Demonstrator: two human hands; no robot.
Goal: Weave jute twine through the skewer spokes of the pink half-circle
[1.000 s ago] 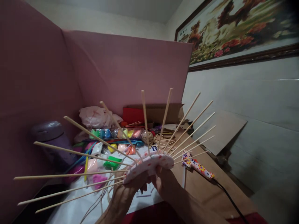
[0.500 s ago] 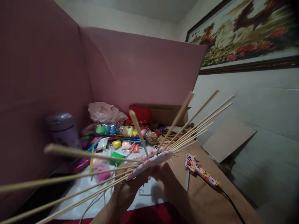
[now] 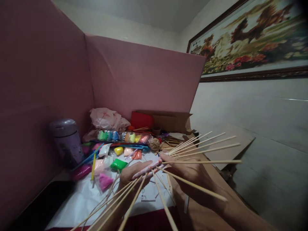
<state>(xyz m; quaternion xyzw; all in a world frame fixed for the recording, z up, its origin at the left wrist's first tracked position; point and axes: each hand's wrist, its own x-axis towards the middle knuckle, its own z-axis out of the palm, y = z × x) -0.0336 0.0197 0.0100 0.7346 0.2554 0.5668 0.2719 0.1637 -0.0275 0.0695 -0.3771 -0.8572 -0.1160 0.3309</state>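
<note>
Between my hands is a flat pink-and-white patterned disc (image 3: 151, 168), tilted nearly edge-on. Thin wooden sticks (image 3: 202, 186) fan out from its rim, some to the right and others down toward me. My left hand (image 3: 131, 175) grips the disc's left end, with its fingers partly hidden behind the disc and sticks. At the other end, my right hand (image 3: 186, 168) closes on the disc with the thumb on its upper edge. Both hands are above the white paper (image 3: 79, 199) on the table.
Bagged coloured clay, including a green pack (image 3: 119, 165), lies behind my left hand. A lilac flask (image 3: 67, 141) stands at the left. Farther back are a twine ball (image 3: 154, 144) and a crumpled pink cloth (image 3: 108, 118). A pink partition (image 3: 144, 80) encloses the back.
The disc has turned and tipped over, so its sticks point right and downward instead of up and left. My right hand has moved up onto the rim. My right arm covers the flower-patterned glue gun's spot.
</note>
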